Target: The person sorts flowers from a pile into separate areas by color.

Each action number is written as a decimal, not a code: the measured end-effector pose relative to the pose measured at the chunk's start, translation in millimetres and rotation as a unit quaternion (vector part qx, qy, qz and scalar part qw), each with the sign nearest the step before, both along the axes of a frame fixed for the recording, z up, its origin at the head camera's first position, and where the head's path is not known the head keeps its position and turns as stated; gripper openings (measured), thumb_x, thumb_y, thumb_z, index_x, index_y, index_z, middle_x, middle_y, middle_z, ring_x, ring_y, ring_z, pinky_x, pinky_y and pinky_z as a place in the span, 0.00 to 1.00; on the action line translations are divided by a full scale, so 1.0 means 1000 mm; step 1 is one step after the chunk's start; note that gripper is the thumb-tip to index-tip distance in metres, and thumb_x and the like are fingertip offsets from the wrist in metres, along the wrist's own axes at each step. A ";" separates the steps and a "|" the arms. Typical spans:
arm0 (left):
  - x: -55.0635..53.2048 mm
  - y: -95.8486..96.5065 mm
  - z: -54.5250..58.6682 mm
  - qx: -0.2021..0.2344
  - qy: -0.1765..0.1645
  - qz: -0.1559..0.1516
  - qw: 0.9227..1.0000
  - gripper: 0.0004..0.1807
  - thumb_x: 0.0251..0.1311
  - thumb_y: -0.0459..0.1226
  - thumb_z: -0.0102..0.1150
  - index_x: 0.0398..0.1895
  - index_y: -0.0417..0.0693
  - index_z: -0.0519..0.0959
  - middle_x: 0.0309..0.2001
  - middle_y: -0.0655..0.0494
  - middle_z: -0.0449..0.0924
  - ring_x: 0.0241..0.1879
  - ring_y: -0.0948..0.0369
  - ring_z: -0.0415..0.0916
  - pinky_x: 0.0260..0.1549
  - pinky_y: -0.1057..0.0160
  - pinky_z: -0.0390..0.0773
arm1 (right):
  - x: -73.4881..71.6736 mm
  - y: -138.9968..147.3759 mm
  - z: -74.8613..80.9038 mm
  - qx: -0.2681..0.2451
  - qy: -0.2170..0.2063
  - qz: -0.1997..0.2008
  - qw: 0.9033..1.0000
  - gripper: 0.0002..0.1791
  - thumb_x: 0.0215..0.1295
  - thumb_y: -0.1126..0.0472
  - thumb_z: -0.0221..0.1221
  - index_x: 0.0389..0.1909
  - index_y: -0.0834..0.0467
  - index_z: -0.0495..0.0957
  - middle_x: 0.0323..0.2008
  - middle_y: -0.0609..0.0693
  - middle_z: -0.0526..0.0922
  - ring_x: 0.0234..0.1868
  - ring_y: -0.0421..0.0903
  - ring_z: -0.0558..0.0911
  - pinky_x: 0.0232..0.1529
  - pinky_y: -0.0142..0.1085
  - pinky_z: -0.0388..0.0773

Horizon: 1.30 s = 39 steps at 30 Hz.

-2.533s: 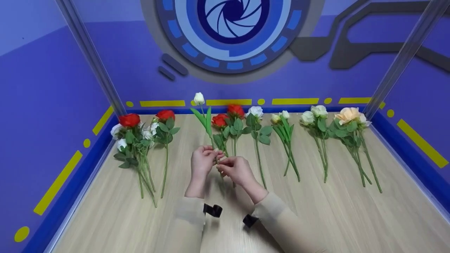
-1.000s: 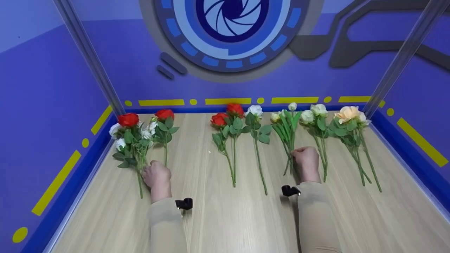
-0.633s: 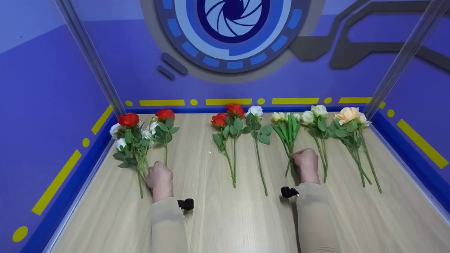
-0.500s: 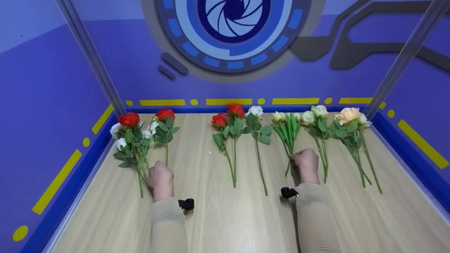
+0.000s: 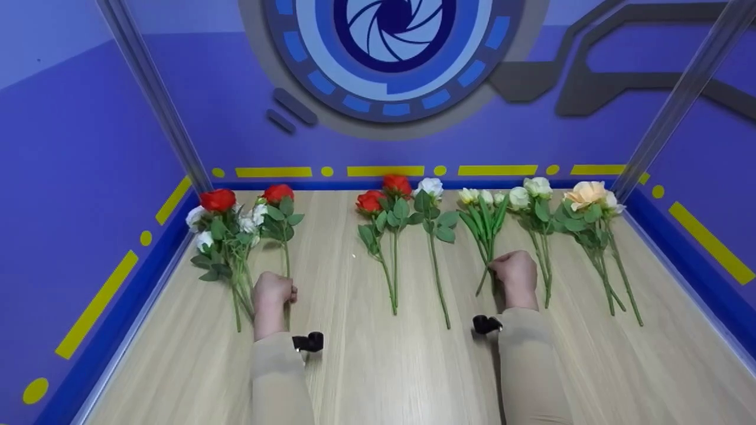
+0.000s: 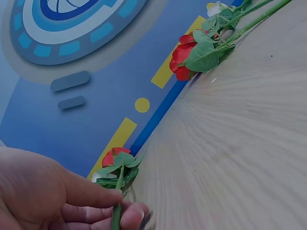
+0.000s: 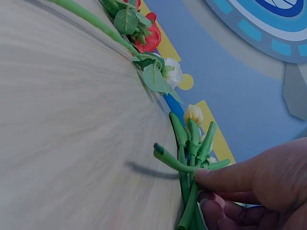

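In the head view my left hand (image 5: 273,295) pinches the green stem of a red rose (image 5: 279,193), whose head lies towards the back wall. The left wrist view shows that stem (image 6: 118,201) between thumb and fingers. Over on the right, my right hand (image 5: 516,274) pinches a tulip stem in a small bunch of pale tulips (image 5: 484,218). In the right wrist view the bent stem's end (image 7: 165,158) sticks out past the thumb, across the other tulip stems (image 7: 187,211).
Left of the left hand lies a bunch with a red rose (image 5: 217,200) and white flowers (image 5: 248,223). Two red roses (image 5: 370,202) and a white rose (image 5: 430,188) lie mid-table. Pale green roses (image 5: 537,188) and a peach flower (image 5: 587,193) lie at the right.
Both hands were together mid-table with a white tulip, which now lies with the other tulips on the right. The left hand went left to the flowers, then shifted onto the red rose's stem.
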<state>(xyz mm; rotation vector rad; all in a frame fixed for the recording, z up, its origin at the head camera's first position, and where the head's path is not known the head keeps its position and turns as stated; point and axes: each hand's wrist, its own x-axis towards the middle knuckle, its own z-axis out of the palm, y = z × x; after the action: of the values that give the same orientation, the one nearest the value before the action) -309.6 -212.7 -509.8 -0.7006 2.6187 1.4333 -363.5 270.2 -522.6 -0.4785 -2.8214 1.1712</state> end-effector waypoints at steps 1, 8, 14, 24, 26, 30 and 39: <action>0.000 0.000 0.000 0.031 0.000 0.007 0.999 0.14 0.68 0.30 0.47 0.36 0.33 0.84 0.18 0.57 0.82 0.18 0.65 0.77 0.20 0.69 0.72 | 0.000 0.000 0.000 0.000 0.001 0.000 1.000 0.13 0.64 0.59 0.66 0.41 0.65 0.89 0.35 0.59 0.90 0.30 0.48 0.85 0.33 0.40 0.81; -0.001 0.004 -0.003 0.198 0.018 0.043 0.979 0.18 0.74 0.28 0.48 0.61 0.23 0.72 0.29 0.46 0.87 0.22 0.64 0.84 0.27 0.66 0.86 | 0.000 -0.002 0.006 -0.004 0.001 -0.008 1.000 0.14 0.65 0.58 0.62 0.41 0.65 0.89 0.23 0.50 0.86 0.25 0.44 0.81 0.27 0.37 0.77; -0.004 0.007 -0.004 0.252 0.028 0.050 0.966 0.19 0.75 0.26 0.48 0.62 0.18 0.69 0.28 0.47 0.87 0.23 0.63 0.86 0.30 0.64 0.88 | 0.004 -0.011 0.016 -0.005 0.024 -0.018 1.000 0.17 0.68 0.59 0.54 0.46 0.64 0.87 0.41 0.61 0.89 0.36 0.54 0.85 0.37 0.44 0.81; -0.005 0.024 0.005 0.302 0.078 0.053 0.949 0.22 0.76 0.29 0.50 0.67 0.23 0.67 0.39 0.41 0.89 0.29 0.63 0.88 0.22 0.73 0.78 | 0.003 -0.058 0.033 -0.011 0.086 0.035 0.996 0.17 0.75 0.58 0.55 0.51 0.66 0.85 0.43 0.63 0.89 0.41 0.57 0.86 0.43 0.47 0.82; -0.006 0.028 0.008 0.290 0.086 0.046 0.952 0.22 0.75 0.29 0.51 0.67 0.23 0.68 0.39 0.41 0.89 0.30 0.63 0.88 0.25 0.72 0.81 | 0.003 -0.072 0.035 -0.019 0.087 0.053 0.995 0.16 0.75 0.59 0.56 0.49 0.66 0.85 0.41 0.62 0.89 0.39 0.55 0.86 0.40 0.44 0.82; -0.011 0.037 0.013 0.270 0.097 0.025 0.958 0.21 0.75 0.28 0.52 0.66 0.22 0.70 0.41 0.38 0.90 0.30 0.65 0.88 0.26 0.72 0.82 | 0.007 -0.102 0.035 -0.050 0.087 0.091 0.991 0.13 0.74 0.61 0.58 0.46 0.66 0.86 0.38 0.61 0.89 0.37 0.52 0.87 0.35 0.37 0.81; -0.015 0.066 0.029 0.291 0.118 -0.002 0.949 0.18 0.73 0.27 0.55 0.60 0.21 0.73 0.44 0.34 0.89 0.33 0.61 0.90 0.34 0.66 0.88 | 0.026 -0.164 0.028 -0.145 0.101 0.212 0.961 0.06 0.69 0.67 0.63 0.37 0.67 0.87 0.28 0.59 0.89 0.24 0.44 0.85 0.27 0.34 0.83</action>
<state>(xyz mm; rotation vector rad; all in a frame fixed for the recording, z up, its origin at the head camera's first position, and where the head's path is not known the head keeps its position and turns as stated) -324.9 -146.8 -481.1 -0.4677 2.1308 2.2546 -337.8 106.2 -494.7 0.2471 -2.6552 1.6098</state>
